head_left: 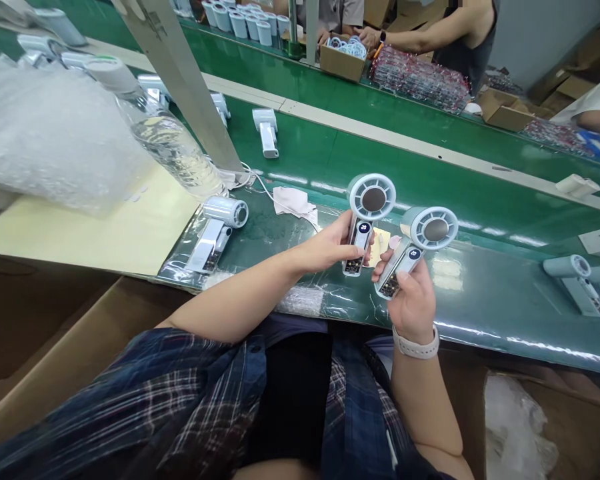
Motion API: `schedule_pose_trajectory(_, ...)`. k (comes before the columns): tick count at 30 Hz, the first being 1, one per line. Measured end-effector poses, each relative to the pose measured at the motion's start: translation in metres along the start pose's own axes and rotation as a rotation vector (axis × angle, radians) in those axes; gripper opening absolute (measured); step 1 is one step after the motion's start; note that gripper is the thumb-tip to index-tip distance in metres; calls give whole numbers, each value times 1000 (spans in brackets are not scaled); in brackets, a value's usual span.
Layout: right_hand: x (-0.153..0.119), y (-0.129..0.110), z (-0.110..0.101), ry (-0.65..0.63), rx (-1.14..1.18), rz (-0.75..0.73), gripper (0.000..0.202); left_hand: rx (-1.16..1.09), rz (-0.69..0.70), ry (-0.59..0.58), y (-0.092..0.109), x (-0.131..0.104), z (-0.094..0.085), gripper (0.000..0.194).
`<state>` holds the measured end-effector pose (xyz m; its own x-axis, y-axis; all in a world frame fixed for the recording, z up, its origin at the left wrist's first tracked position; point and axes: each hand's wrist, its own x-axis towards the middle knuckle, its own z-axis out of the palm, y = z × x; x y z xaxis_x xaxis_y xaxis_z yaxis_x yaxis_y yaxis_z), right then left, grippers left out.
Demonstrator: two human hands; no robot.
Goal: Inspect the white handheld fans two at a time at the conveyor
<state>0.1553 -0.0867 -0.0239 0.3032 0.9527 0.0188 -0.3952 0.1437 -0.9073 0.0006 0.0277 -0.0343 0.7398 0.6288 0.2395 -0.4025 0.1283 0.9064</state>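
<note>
My left hand (pixel 337 245) is wrapped round the handle of a light-blue handheld fan (pixel 373 198), held upright with its round front facing me. Its small display reads 20. To its right, my right hand (pixel 414 293) grips a second light-blue fan (pixel 434 229), tilted to the right, and its display also shows 20. The two fans are close together above the green work surface (pixel 470 293). A third fan (pixel 220 230) lies on the table left of my left forearm. Behind my hands lies a yellow paper (pixel 380 243), partly hidden.
A metal post (pixel 180 80) rises at left beside a water bottle (pixel 165 140) and bubble wrap (pixel 55 133). One fan (pixel 267 132) lies on the green belt; others stand at far right (pixel 577 283). Across the belt, people work by a carton (pixel 343 63).
</note>
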Motion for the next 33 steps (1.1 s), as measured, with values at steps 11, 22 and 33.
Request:
schedule_pose_trajectory(11,1,5,0,-36,9,105,34,5,13,111,-8,5,-4,46)
schedule_pose_trajectory(22,1,6,-1,-45,42,130,32,53,19,73,-1,2,0,49)
schedule_pose_trajectory(33,0,15,-6,-24,134,112,27,89,-10,96,-5,3,-1,39)
